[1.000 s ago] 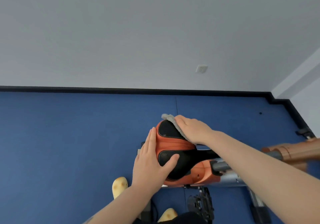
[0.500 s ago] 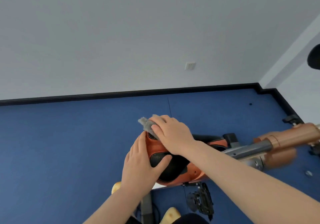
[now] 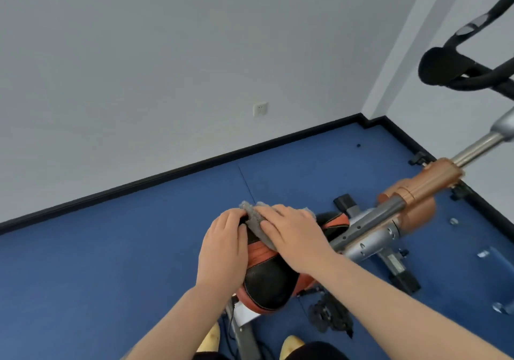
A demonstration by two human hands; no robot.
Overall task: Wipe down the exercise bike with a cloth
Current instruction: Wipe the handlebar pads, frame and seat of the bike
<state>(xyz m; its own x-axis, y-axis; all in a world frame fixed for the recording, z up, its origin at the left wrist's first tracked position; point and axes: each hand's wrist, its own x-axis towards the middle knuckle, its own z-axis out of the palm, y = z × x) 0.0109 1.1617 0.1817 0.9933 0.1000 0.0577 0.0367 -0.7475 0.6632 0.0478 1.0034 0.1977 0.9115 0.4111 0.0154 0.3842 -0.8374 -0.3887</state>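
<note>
I find the exercise bike's saddle (image 3: pixel 267 276) at lower centre of the frame, black and orange. The grey cloth (image 3: pixel 257 224) lies across its far end. My right hand (image 3: pixel 292 234) lies flat over the cloth, fingers extended and pressing it down. My left hand (image 3: pixel 224 251) wraps the saddle's left edge, fingers curled over the far tip just beside the cloth — a bracing hold, in my judgement.

Risks noted:

- The cloth is bunched at its upper edge, and a loose fold sticks up past the fingers. A hard stroke could roll it into a wad, leaving strips unwiped.
- The two hands sit nearly touching at the tip. A stroke toward the left could drive the cloth into the left fingers and stall.
- The saddle surface under the left palm gets no wipe unless that hand shifts.
- Frame post (image 3: pixel 367 229), handlebars (image 3: pixel 456 70) at upper right and pedal (image 3: pixel 331 318) at the bottom appear untouched — much of the task remains, I judge.
</note>
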